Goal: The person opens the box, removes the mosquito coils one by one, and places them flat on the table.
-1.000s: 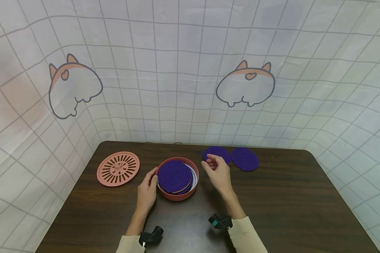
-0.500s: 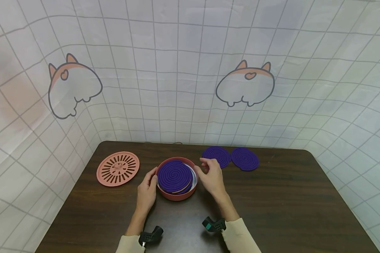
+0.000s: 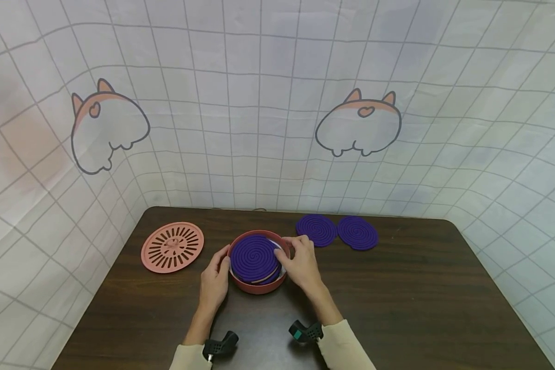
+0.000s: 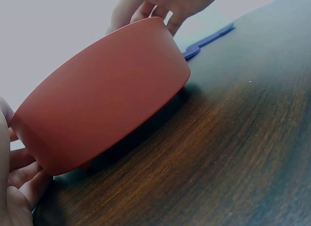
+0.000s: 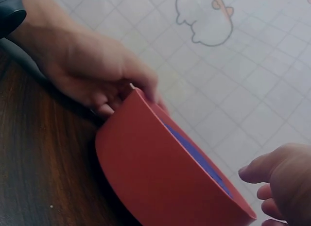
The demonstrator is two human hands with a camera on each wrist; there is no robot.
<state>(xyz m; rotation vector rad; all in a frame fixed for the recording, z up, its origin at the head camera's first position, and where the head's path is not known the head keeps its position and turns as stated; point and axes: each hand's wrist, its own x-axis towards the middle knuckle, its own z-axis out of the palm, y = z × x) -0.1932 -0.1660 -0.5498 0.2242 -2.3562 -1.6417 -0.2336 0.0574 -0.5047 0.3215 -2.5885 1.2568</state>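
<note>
A round terracotta-red dish [image 3: 257, 289] stands on the table, holding a stack of purple spiral coils [image 3: 254, 258] that look like mosquito coils, with white showing beside them. My left hand [image 3: 214, 282] grips the dish's left side, thumb over the rim and fingers wrapped low along the wall [image 5: 160, 167]. At the opposite side, my right hand [image 3: 300, 262] straddles the rim: the thumb reaches over the top coil's right edge and the bent fingers stand outside. In the right wrist view, that hand's thumb [image 5: 255, 172] shows a gap above the rim.
Two more purple coils, one [image 3: 316, 229] beside the other [image 3: 357, 233], lie flat behind my right hand. A pink slotted lid [image 3: 172, 247] lies at the left back of the dark wooden table [image 3: 421, 293]. A white gridded cloth [image 3: 277, 169] hangs behind.
My right hand has come left from in front of the loose coils to the dish's right rim, thumb now over the stack. The left hand and the dish have stayed put.
</note>
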